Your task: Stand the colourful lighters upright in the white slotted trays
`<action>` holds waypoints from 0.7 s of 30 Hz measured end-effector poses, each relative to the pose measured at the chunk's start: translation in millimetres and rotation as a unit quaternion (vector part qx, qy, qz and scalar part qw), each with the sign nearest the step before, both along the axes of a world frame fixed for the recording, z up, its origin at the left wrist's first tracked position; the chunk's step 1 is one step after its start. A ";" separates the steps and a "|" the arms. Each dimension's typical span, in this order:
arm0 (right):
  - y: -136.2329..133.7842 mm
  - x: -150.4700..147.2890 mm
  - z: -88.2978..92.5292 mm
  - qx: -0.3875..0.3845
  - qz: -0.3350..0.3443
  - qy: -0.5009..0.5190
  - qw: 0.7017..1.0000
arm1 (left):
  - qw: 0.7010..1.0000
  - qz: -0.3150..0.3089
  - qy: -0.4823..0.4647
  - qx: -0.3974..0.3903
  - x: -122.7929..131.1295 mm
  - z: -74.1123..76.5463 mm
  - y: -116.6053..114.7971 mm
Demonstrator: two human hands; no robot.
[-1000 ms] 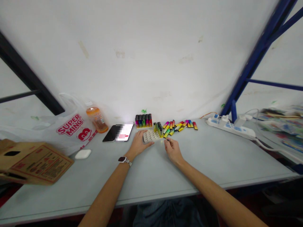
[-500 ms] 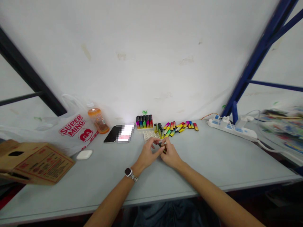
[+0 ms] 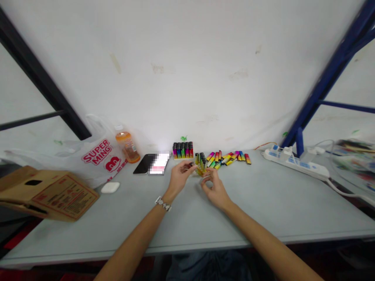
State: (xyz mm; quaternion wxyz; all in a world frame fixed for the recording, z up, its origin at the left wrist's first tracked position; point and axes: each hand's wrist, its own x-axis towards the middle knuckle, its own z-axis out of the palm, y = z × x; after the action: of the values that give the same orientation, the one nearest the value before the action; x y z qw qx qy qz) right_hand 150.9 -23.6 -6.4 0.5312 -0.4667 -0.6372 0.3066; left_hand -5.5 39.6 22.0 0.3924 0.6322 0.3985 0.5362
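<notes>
Grey table [image 3: 263, 207] lies under my left hand [image 3: 178, 180], which pinches a likely light, slick lighter [image 3: 192, 164], best held mid-side; my right hand's [image 3: 216, 190] grip I can't tell.

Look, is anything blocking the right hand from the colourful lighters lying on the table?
Nothing visible does: the lying lighters begin just past the right hand, and the upright yellow lighters stand off to the left.

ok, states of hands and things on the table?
Left hand, fingers bent, grip unclear
Right hand, thumb and forefinger curved, grip unclear
Back lighters, upright in rows
Front lighters, upright
Loose lighters, lying flat
Bottle, capped
Black device, screen dark
White-screened device, lit
Power strip, plugs inserted
Carton, seems partly open
</notes>
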 end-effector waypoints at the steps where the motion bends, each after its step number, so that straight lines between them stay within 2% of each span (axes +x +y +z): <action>1: 0.9 0.7 -0.1 -0.005 -0.009 0.008 1.000 | 1.000 0.009 0.010 0.013 -0.5 3.9 6.6; 4: 3.1 2.5 -1.0 -0.027 -0.015 0.029 0.999 | 0.994 0.035 0.073 0.066 -0.3 10.5 26.8; 8: 3.5 4.2 -1.5 -0.045 0.002 0.038 0.998 | 0.983 0.047 0.141 0.111 3.5 7.1 45.5; 21: 3.1 6.2 -1.8 -0.055 0.013 0.030 0.998 | 0.974 0.032 0.179 0.133 13.4 -0.9 59.8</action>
State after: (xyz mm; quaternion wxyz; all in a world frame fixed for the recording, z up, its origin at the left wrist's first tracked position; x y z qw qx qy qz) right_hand 157.1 -20.5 -8.2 0.5194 -0.4781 -0.6089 0.3619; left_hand 7.9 99.5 21.1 0.2097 0.7512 0.4080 0.4745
